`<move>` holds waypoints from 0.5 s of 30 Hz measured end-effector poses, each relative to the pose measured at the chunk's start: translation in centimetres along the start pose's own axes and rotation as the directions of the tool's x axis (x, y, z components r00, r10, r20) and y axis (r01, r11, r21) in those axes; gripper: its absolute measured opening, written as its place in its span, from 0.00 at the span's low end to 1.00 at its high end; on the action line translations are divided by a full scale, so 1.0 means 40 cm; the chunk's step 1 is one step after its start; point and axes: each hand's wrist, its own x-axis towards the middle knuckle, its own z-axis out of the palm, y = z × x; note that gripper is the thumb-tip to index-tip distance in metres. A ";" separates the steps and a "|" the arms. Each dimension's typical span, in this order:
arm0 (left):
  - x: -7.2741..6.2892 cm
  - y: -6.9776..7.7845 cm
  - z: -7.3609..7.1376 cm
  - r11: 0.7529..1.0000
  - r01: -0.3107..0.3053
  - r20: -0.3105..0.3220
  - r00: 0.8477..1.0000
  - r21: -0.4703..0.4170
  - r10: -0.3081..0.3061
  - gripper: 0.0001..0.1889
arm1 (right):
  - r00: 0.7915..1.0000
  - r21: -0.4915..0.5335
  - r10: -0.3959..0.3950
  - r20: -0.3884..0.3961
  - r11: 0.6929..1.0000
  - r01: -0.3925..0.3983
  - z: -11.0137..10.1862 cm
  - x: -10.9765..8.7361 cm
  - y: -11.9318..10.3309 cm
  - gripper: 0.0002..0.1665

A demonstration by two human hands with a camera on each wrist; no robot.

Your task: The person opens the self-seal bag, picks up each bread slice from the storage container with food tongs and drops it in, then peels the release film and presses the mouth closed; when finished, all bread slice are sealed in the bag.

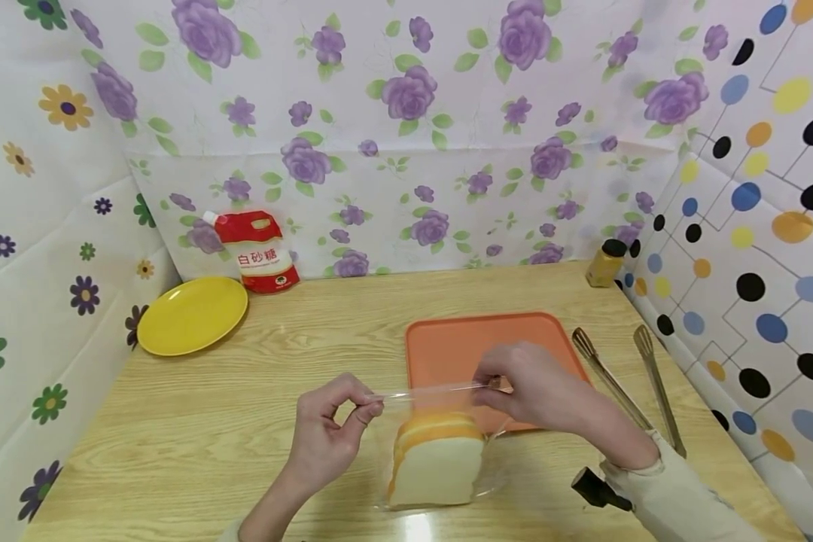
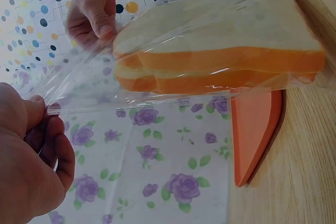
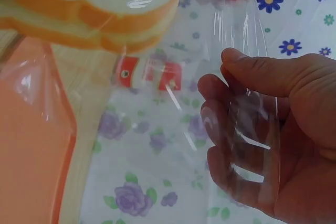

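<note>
Slices of bread (image 1: 436, 468) with an orange-brown crust stand stacked inside a clear plastic bag (image 2: 94, 95) in front of me. My left hand (image 1: 328, 429) pinches one corner of the bag's top edge between thumb and fingers. At the opposite corner my right hand (image 1: 531, 384) pinches the same edge, and loose film lies across its curled fingers (image 3: 218, 156) in the right wrist view. The bag's top edge is drawn straight between both hands, above the bread.
An orange tray (image 1: 454, 342) lies behind the bag. Metal tongs (image 1: 613, 384) rest to its right. At the back stand a yellow plate (image 1: 193, 316), a red and white sugar pouch (image 1: 260, 252) and a small yellow jar (image 1: 606, 263) with a black lid.
</note>
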 end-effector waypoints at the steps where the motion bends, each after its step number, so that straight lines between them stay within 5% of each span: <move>1: 0.000 0.000 0.000 1.000 0.003 0.000 1.000 -0.004 -0.003 0.18 | 1.000 0.006 -0.005 -0.005 1.000 0.005 -0.003 -0.006 0.004 0.04; 15: -0.003 -0.007 -0.006 0.994 0.042 -0.030 0.999 -0.102 -0.045 0.16 | 0.998 0.231 0.008 -0.061 0.973 0.006 -0.013 -0.066 0.052 0.04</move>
